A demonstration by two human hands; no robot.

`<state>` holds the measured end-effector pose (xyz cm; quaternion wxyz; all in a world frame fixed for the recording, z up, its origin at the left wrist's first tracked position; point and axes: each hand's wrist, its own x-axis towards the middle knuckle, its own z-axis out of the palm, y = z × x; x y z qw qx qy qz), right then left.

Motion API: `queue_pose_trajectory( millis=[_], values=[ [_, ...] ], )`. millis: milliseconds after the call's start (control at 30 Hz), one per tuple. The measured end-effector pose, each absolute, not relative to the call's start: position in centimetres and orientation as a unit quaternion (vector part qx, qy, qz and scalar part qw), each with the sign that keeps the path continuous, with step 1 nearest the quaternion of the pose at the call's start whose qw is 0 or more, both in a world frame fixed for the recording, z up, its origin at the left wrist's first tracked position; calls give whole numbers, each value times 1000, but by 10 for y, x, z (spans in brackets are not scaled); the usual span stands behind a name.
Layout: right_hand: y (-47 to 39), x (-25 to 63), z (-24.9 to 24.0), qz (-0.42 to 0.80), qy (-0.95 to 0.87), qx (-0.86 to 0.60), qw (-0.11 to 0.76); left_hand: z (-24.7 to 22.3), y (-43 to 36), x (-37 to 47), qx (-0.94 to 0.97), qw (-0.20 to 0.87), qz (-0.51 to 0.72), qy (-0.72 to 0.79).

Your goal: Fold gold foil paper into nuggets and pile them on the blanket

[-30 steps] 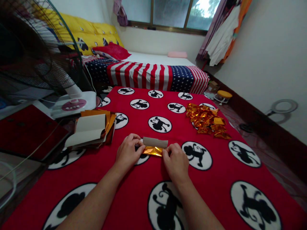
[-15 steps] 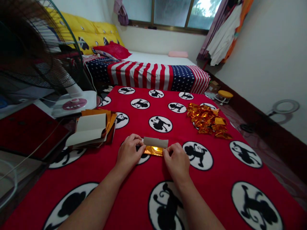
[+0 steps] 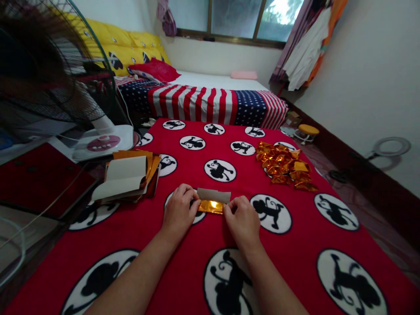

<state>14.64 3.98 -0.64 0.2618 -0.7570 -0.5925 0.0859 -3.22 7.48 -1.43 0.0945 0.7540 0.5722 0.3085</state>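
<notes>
Between my hands is a sheet of gold foil paper (image 3: 211,206), its near part folded over in a shiny gold strip. Its grey-white back stands out along the far side. My left hand (image 3: 180,209) pinches the left end between thumb and fingers. At the right end, my right hand (image 3: 242,218) grips the paper the same way, fingers curled. The paper is just above or on the red cloth (image 3: 197,249); which one I cannot tell. Further right on the cloth lies a pile of folded gold foil pieces (image 3: 284,166).
A stack of gold and pale paper sheets (image 3: 126,175) lies at the left edge of the cloth. Behind it a fan (image 3: 101,140) stands with its blades blurred. A bed (image 3: 210,103) is at the back, and a yellow stool (image 3: 308,130) at the right.
Almost nothing differs. The left hand and the paper sit very slightly further right in view, and the grip at both ends is unchanged.
</notes>
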Motion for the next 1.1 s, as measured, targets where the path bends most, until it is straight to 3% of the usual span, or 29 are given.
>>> queue_pose_trajectory(
  millis=[400,567,1100],
  values=[
    [40,147,-6,101,-577,-765,268,-12,75,-25,821,157,302,458],
    [41,147,-5,109,-572,-766,272,-14,79,-23,787,208,328,479],
    [44,149,-5,105,-574,-767,266,-16,74,-15,771,218,316,508]
  ],
)
